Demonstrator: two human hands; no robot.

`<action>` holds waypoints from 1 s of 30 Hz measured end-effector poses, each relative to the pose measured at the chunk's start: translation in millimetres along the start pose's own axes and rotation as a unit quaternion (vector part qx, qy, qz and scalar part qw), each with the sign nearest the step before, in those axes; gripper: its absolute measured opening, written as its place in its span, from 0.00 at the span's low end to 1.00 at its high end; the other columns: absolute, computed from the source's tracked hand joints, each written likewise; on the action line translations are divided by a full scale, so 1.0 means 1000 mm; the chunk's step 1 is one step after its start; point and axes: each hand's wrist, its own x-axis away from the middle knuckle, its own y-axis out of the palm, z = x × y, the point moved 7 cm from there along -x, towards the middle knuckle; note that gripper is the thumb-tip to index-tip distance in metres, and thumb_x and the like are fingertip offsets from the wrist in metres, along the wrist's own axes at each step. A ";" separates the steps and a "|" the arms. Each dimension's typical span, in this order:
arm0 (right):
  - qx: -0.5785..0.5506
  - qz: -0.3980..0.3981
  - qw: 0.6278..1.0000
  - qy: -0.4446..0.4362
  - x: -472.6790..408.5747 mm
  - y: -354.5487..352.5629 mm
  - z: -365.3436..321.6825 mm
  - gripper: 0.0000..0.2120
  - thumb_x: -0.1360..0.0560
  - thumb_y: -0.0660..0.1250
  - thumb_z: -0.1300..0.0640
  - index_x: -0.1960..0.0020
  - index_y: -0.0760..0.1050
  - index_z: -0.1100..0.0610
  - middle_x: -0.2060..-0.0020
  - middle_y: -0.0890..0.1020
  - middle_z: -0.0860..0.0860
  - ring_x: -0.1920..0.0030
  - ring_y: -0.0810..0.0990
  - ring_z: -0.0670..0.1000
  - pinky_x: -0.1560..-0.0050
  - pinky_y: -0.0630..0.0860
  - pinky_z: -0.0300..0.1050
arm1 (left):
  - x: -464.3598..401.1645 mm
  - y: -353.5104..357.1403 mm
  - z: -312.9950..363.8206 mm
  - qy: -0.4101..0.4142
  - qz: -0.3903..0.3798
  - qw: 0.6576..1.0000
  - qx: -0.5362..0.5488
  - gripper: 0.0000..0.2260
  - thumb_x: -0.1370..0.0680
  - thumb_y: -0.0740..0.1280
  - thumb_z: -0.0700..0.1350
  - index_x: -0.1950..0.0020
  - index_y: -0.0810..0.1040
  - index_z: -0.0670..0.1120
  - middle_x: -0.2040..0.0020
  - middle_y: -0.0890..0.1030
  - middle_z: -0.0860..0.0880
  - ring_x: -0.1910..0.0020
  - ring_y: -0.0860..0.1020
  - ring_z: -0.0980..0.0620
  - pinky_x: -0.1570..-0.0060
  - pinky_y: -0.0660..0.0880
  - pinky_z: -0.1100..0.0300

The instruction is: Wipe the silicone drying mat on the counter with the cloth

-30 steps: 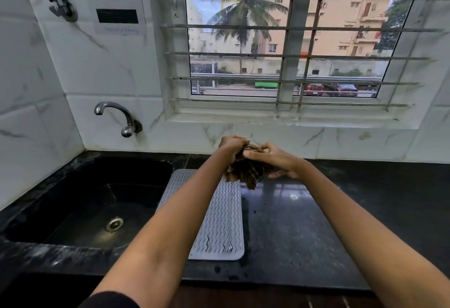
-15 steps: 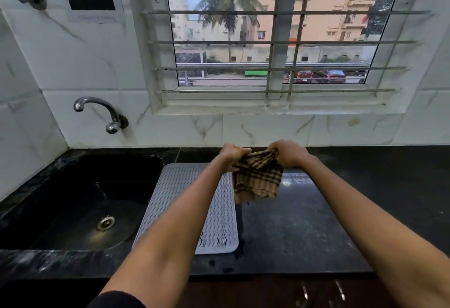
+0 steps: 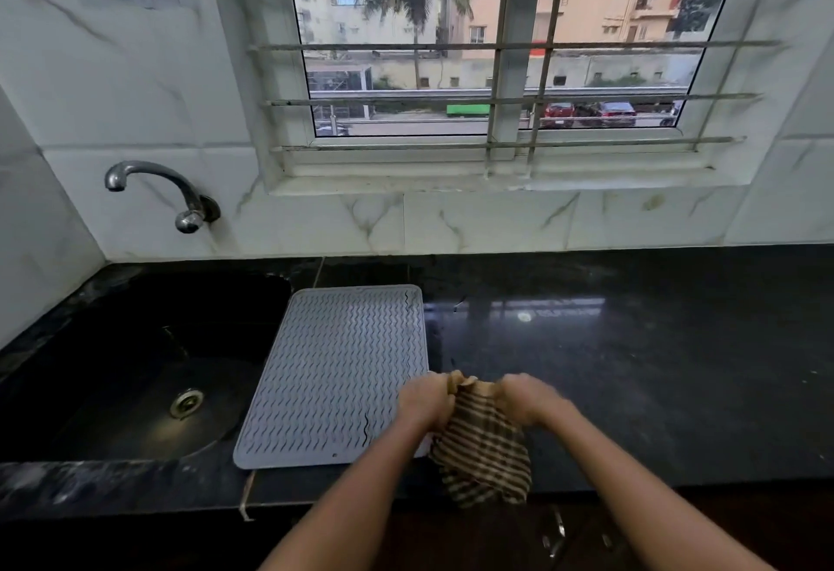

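Observation:
A grey silicone drying mat [image 3: 334, 372] with a wavy ribbed pattern lies flat on the black counter [image 3: 654, 367], just right of the sink. A brown and beige checked cloth [image 3: 485, 453] hangs in the air over the counter's front edge, beside the mat's near right corner. My left hand [image 3: 424, 401] grips the cloth's top left edge and my right hand [image 3: 528, 399] grips its top right edge. Both hands are slightly blurred. My left hand covers the mat's right edge near the front.
A black sink [image 3: 144, 372] with a round drain [image 3: 186, 402] sits left of the mat. A chrome tap [image 3: 180, 195] sticks out of the marble wall above it. A barred window [image 3: 492, 64] is behind the counter. Cabinet handles [image 3: 557, 534] show below the counter's front edge.
Both hands have drawn the cloth back from the far end of the mat toward the counter's front edge. The cloth, bunched at first, now hangs spread between them.

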 end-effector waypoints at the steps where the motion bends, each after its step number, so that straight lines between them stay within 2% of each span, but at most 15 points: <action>1: -0.012 0.053 0.998 -0.013 -0.002 0.005 -0.006 0.13 0.22 0.56 0.57 0.41 0.74 0.57 0.37 0.75 0.58 0.41 0.74 0.58 0.45 0.72 0.52 | -0.001 0.001 0.009 0.038 0.028 0.999 0.003 0.15 0.20 0.56 0.44 0.35 0.74 0.46 0.36 0.76 0.44 0.37 0.74 0.44 0.37 0.72 0.50; 3: -0.057 0.092 0.994 -0.017 -0.004 0.027 -0.018 0.21 0.19 0.52 0.54 0.27 0.61 0.55 0.27 0.63 0.57 0.28 0.62 0.58 0.31 0.62 0.56 | 0.002 0.015 0.022 0.097 0.015 0.995 -0.011 0.20 0.18 0.54 0.43 0.25 0.63 0.46 0.24 0.64 0.46 0.25 0.62 0.47 0.27 0.61 0.51; 4: -0.073 0.094 0.993 -0.007 -0.004 0.041 -0.022 0.23 0.18 0.49 0.52 0.24 0.54 0.55 0.24 0.56 0.56 0.25 0.54 0.57 0.26 0.54 0.56 | 0.004 0.027 0.025 0.110 -0.002 0.993 -0.042 0.23 0.18 0.52 0.43 0.22 0.56 0.45 0.21 0.56 0.47 0.22 0.53 0.49 0.24 0.54 0.51; 6: -0.079 0.118 0.990 0.009 -0.002 0.069 -0.026 0.26 0.18 0.45 0.49 0.23 0.45 0.55 0.22 0.47 0.54 0.23 0.44 0.54 0.25 0.41 0.54 | 0.013 0.050 0.020 0.109 -0.026 0.988 -0.109 0.25 0.17 0.48 0.45 0.21 0.43 0.45 0.20 0.42 0.49 0.21 0.39 0.51 0.22 0.44 0.49; 9: -0.068 0.184 0.981 0.007 0.010 0.086 -0.024 0.27 0.19 0.43 0.47 0.23 0.41 0.54 0.22 0.44 0.51 0.24 0.39 0.51 0.26 0.36 0.51 | 0.029 0.064 0.010 0.115 -0.006 0.987 -0.112 0.25 0.16 0.44 0.47 0.21 0.39 0.45 0.21 0.38 0.48 0.22 0.36 0.52 0.23 0.39 0.51; 14: -0.056 0.247 0.967 -0.027 0.042 0.098 -0.029 0.27 0.19 0.44 0.46 0.23 0.45 0.53 0.23 0.47 0.50 0.24 0.41 0.49 0.25 0.37 0.48 | 0.061 0.075 0.007 0.134 0.051 0.984 -0.109 0.25 0.16 0.43 0.49 0.21 0.40 0.45 0.21 0.39 0.48 0.22 0.37 0.52 0.23 0.36 0.53; 18: -0.063 0.271 0.960 -0.034 0.068 0.109 -0.034 0.28 0.21 0.40 0.44 0.23 0.50 0.54 0.24 0.51 0.50 0.23 0.46 0.50 0.24 0.42 0.50 | 0.083 0.087 0.009 0.148 0.067 0.978 -0.129 0.25 0.16 0.43 0.50 0.21 0.41 0.44 0.21 0.40 0.48 0.22 0.38 0.51 0.23 0.37 0.53; 23: -0.050 0.247 0.967 -0.023 0.075 0.115 -0.035 0.29 0.21 0.39 0.44 0.23 0.51 0.54 0.23 0.52 0.51 0.23 0.47 0.51 0.24 0.44 0.51 | 0.091 0.090 0.008 0.152 0.063 0.975 -0.147 0.25 0.16 0.42 0.50 0.21 0.41 0.44 0.20 0.40 0.47 0.22 0.38 0.51 0.23 0.38 0.53; 25: -0.048 0.243 0.969 -0.017 0.075 0.112 -0.034 0.27 0.20 0.42 0.44 0.23 0.52 0.54 0.23 0.54 0.51 0.23 0.48 0.51 0.24 0.45 0.51 | 0.091 0.089 0.009 0.151 0.053 0.976 -0.145 0.25 0.16 0.43 0.50 0.21 0.41 0.44 0.20 0.40 0.48 0.22 0.38 0.51 0.22 0.39 0.53; 28: -0.047 0.249 0.967 -0.023 0.078 0.101 -0.034 0.25 0.21 0.50 0.44 0.27 0.64 0.52 0.28 0.67 0.52 0.27 0.63 0.53 0.29 0.60 0.55 | 0.090 0.084 0.008 0.166 0.035 0.978 -0.125 0.25 0.16 0.45 0.49 0.21 0.44 0.45 0.20 0.44 0.48 0.21 0.42 0.52 0.22 0.43 0.52; 30: -0.012 0.212 0.977 -0.036 0.066 0.082 -0.035 0.25 0.23 0.47 0.41 0.33 0.69 0.50 0.36 0.75 0.50 0.36 0.72 0.52 0.39 0.67 0.54 | 0.081 0.066 0.009 0.163 0.012 0.983 -0.081 0.23 0.17 0.49 0.49 0.21 0.54 0.46 0.20 0.54 0.48 0.22 0.53 0.49 0.24 0.54 0.51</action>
